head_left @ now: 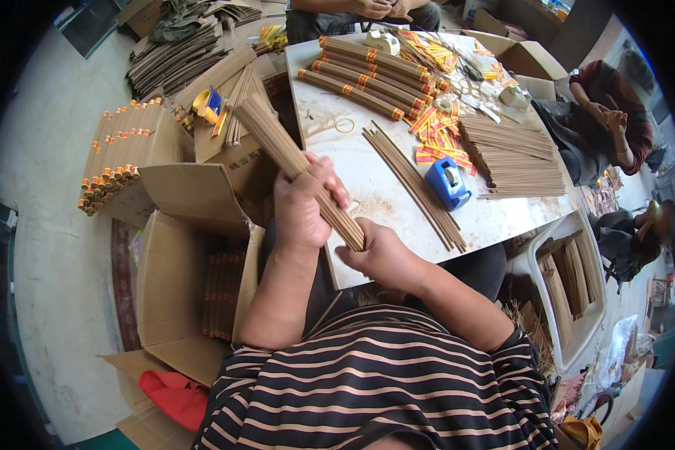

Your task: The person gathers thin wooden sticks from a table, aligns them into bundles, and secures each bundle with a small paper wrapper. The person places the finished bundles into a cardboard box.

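A thick bundle of brown incense sticks [271, 139] slants over the near left edge of the table, its far end raised. My left hand [304, 202] is wrapped round the bundle's middle. At the near end my right hand [382, 256] closes on the sticks, thumb on the side; its other fingers are mostly hidden. Several loose incense sticks [412, 187] lie on the white table [364, 176] to the right of the bundle. Beside them stands a blue tape dispenser [448, 184]. A thin ring-shaped band [344, 125] rests farther back.
Wrapped incense bundles [371, 75], red-yellow labels [436, 133] and a pile of sticks [514, 154] cover the table's far and right parts. An open cardboard box [169, 281] stands at my left, a white bin [567, 341] at my right. Another person [615, 120] sits at the right.
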### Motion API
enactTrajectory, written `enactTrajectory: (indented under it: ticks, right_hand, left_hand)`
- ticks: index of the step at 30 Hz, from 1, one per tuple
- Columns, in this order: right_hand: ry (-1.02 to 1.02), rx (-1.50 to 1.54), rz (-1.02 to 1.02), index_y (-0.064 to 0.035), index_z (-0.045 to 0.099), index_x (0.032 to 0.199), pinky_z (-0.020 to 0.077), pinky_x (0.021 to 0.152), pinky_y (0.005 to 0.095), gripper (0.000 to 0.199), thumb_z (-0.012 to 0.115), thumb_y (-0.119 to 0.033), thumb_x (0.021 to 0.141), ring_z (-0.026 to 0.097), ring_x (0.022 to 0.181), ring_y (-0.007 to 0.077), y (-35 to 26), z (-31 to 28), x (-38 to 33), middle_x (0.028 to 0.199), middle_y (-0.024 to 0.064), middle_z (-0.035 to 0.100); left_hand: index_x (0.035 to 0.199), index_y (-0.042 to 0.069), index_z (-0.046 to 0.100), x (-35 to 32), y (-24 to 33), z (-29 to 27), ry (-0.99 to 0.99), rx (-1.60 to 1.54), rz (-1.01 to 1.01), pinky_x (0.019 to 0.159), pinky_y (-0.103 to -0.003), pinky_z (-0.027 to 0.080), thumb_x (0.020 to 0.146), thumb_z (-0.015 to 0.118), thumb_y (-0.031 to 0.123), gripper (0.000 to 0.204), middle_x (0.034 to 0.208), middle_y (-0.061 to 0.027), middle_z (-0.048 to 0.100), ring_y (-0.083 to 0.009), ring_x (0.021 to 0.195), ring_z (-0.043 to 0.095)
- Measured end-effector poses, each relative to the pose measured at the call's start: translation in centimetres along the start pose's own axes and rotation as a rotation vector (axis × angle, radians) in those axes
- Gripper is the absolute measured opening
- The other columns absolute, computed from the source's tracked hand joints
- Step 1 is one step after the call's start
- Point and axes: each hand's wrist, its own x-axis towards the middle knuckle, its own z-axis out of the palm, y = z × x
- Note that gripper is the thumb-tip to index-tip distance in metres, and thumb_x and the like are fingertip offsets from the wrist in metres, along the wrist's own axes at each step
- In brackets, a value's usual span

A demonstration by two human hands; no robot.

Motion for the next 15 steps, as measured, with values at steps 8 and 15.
enactTrajectory:
  ticks: [8, 15]
  right_hand:
    - [-0.099, 0.083, 0.076, 0.0003, 0.050, 0.089, 0.0464, 0.063, 0.0350, 0.025, 0.063, -0.019, 0.080, 0.059, 0.068, 0.0319, -1.2, -1.3, -1.2, 0.072, 0.0216, 0.058]
    - [0.364, -0.137, -0.403, -0.0035, 0.049, 0.087, 0.0473, 0.066, 0.0371, 0.022, 0.064, -0.016, 0.077, 0.058, 0.077, 0.0364, 3.5, -1.8, 1.7, 0.083, 0.0184, 0.060]
  left_hand:
    - [0.079, 0.013, 0.048, 1.3, 0.9, -0.2, -0.183, -0.146, -0.052, 0.041, -0.026, 0.039, 0.083, 0.063, 0.015, 0.015, 0.057, 0.0016, 0.042, -0.0111, 0.043, 0.043]
    - [0.073, 0.005, 0.049, -0.2, 0.3, 4.8, -0.480, 0.348, 0.387, 0.054, -0.021, 0.042, 0.078, 0.063, -0.002, 0.016, 0.065, -0.0008, 0.051, -0.0060, 0.058, 0.049]
